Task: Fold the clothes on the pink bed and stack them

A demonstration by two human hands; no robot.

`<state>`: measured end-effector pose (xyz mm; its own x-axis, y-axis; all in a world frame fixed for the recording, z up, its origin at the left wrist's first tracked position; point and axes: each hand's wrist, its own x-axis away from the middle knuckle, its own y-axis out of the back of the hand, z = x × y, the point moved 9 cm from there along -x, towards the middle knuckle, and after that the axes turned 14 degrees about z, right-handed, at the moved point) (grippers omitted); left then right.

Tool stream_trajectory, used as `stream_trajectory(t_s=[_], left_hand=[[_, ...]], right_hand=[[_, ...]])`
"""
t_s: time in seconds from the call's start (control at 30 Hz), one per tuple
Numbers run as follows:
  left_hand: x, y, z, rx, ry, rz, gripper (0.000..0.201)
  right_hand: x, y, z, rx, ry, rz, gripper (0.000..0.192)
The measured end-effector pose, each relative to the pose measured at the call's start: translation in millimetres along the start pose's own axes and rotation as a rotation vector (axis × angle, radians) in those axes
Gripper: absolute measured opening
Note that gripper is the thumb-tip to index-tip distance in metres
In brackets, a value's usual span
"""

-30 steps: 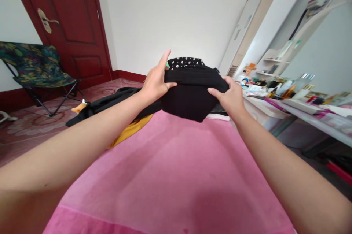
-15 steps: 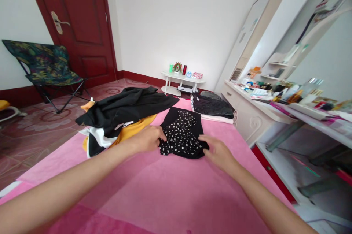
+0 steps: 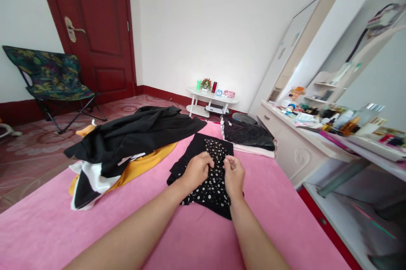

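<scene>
Fingers of both hands curl down onto one black garment with white dots (image 3: 207, 168): the left hand (image 3: 197, 169) bunches the dotted cloth under bent fingers, and the right hand (image 3: 234, 175) pinches a fold of it just beside, the two hands almost touching. That garment lies flat on the one pink bed (image 3: 285, 202), about midway across it and toward its far edge. By size, the bed comes first; then one heap of loose clothes (image 3: 127, 139) at the bed's left edge, a large black piece on top of one yellow piece and one black-and-white piece; then one folded stack (image 3: 247, 135) at the far right corner, dark cloth over pale. Off the bed stand one folding chair (image 3: 50, 80) by the red door and one low white table (image 3: 211, 96) against the far wall, carrying several small items.
</scene>
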<state>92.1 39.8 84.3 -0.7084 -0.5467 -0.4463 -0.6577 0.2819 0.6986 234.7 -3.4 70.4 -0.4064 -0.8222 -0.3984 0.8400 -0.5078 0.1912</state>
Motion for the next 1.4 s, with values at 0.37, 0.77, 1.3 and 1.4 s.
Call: stream_trajectory(t_s=[0.37, 0.77, 1.3, 1.4], left_hand=[[3, 2.2, 20, -0.264, 0.253, -0.015, 0.037], [11, 3.3, 30, -0.338, 0.341, 0.019, 0.044], [12, -5.7, 86, 0.020, 0.351, 0.317, 0.058], [13, -5.6, 90, 0.006, 0.357, 0.295, 0.054]], right_hand=[[0, -13, 3, 0.231, 0.117, 0.128, 0.026], [-3, -23, -11, 0.504, 0.064, 0.197, 0.039], [8, -22, 31, 0.898, 0.165, 0.174, 0.046], [14, -24, 44, 0.849, 0.234, 0.161, 0.036]])
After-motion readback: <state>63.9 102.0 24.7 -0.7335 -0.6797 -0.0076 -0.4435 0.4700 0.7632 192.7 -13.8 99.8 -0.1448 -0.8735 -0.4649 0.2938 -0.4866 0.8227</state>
